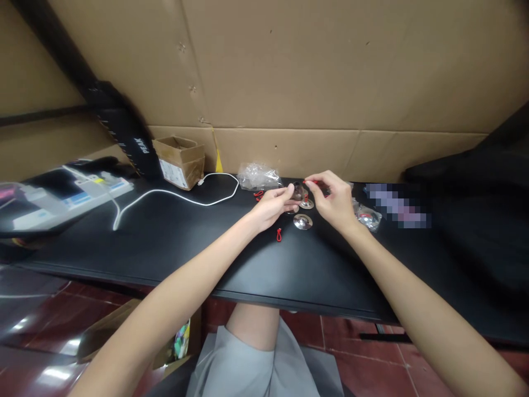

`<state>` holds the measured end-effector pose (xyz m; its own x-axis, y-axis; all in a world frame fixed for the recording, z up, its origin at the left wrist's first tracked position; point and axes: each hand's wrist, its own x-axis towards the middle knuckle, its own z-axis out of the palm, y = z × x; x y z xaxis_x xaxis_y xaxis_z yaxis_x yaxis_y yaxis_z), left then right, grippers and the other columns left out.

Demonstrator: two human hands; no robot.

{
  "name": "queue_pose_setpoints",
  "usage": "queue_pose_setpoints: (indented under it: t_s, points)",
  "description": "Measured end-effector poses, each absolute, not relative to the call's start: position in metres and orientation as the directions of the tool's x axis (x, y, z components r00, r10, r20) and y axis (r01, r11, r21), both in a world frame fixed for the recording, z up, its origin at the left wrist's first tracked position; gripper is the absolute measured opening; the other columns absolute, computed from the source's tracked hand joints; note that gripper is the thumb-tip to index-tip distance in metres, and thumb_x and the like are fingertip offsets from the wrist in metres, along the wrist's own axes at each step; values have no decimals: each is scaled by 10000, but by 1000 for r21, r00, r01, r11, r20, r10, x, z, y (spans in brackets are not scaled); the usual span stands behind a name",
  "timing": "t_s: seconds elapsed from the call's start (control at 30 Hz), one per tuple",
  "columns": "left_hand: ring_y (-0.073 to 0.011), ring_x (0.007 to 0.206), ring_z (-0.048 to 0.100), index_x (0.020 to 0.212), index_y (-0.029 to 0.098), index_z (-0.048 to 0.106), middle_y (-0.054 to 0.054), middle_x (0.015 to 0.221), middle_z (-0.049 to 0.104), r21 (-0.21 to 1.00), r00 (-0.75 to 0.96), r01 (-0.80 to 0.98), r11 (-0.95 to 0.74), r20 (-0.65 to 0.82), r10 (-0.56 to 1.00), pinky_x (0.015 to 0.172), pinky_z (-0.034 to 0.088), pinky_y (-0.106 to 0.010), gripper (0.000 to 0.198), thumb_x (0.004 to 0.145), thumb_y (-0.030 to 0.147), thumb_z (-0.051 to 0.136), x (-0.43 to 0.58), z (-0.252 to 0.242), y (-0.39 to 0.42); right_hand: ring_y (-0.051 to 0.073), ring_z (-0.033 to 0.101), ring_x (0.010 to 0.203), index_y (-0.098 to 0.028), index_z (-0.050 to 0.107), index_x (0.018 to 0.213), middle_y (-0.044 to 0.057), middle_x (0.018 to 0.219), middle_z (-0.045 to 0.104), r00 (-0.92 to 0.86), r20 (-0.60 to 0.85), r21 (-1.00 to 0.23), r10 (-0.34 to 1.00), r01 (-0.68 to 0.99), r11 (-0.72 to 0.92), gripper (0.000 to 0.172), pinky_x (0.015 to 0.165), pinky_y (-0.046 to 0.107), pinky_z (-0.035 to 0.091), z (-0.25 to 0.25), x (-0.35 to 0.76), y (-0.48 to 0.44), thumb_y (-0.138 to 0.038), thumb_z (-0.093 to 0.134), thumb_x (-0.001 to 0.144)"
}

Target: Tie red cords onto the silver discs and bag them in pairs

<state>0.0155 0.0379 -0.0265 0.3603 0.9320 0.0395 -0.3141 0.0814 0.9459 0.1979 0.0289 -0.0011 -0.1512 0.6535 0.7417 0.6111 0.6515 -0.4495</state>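
My left hand [273,207] is closed around the edge of a small metal finger cymbal [298,192], held tilted above the table. Beside it, my right hand [335,201] pinches a thin red cord [306,181] between thumb and fingertips. Whether the cord passes through that cymbal is too small to tell. Below the hands, a shiny cymbal [303,221] lies dome up on the black table, and another cymbal [307,204] with red on it sits just behind. A loose red cord loop [279,235] rests nearer the front edge. More red cord [258,194] lies behind my left hand.
A crumpled clear plastic bag [259,176] lies near the cardboard wall. To the right is a bagged cymbal [369,218]. On the left stand an open cardboard box [182,165], a white cable [177,193] and a black post [128,132]. Dark fabric [487,220] covers the far right.
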Motion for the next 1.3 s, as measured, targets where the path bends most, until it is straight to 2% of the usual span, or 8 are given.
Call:
queue_pose_setpoints:
  t_s: [0.07,0.17,0.37,0.67,0.93,1.1,1.3]
  points:
    - [-181,973,708,1045,110,729,-150,1093,762,907,373,-392,150,8,928,995,516,-364,354,990,455,672,16,-25,37,265,683,895,-251,714,995,88,994,737,-212,711,-443,671,605,662,194,851,429,567,-5,194,29,-366,562,1027]
    - [-178,972,712,1018,120,726,-132,1066,768,891,363,-423,163,2,932,1024,500,-366,308,986,424,688,16,-23,36,259,664,867,-246,715,1009,87,968,721,-273,683,-426,678,604,673,197,818,417,552,-9,191,30,-347,547,1033]
    - [-174,988,714,1015,125,728,-117,1042,767,895,364,-421,146,20,931,1044,492,-372,246,1014,359,653,17,-20,33,239,639,827,-237,694,987,78,938,695,-296,690,-389,660,618,684,166,765,385,516,-7,192,28,-283,540,1030]
    - [-186,1021,711,1061,128,746,-123,1090,760,917,352,-396,60,91,932,1047,510,-387,254,965,362,720,15,-17,32,237,634,821,-240,670,989,77,941,686,-293,702,-378,649,619,689,155,767,389,522,-7,191,28,-276,525,1030]
    - [-174,983,721,1041,123,742,-120,1056,766,904,365,-413,113,51,930,1061,504,-386,240,1010,347,659,16,-12,30,233,645,814,-243,703,1010,74,958,704,-263,717,-396,645,607,689,176,788,393,534,-5,191,26,-312,543,1035]
    - [-164,928,728,1016,117,732,-112,1016,769,906,363,-407,119,41,931,1036,523,-371,250,1025,347,634,15,-9,29,236,649,818,-243,707,1035,74,945,697,-309,697,-371,647,618,694,164,764,383,531,-2,194,26,-314,559,1028]
    - [-187,970,730,1023,120,736,-125,1046,772,927,366,-364,90,53,929,1050,518,-388,295,1000,406,666,14,-11,29,238,650,848,-236,692,1038,77,963,682,-367,694,-317,620,618,720,143,764,380,520,-3,198,29,-280,556,1031]
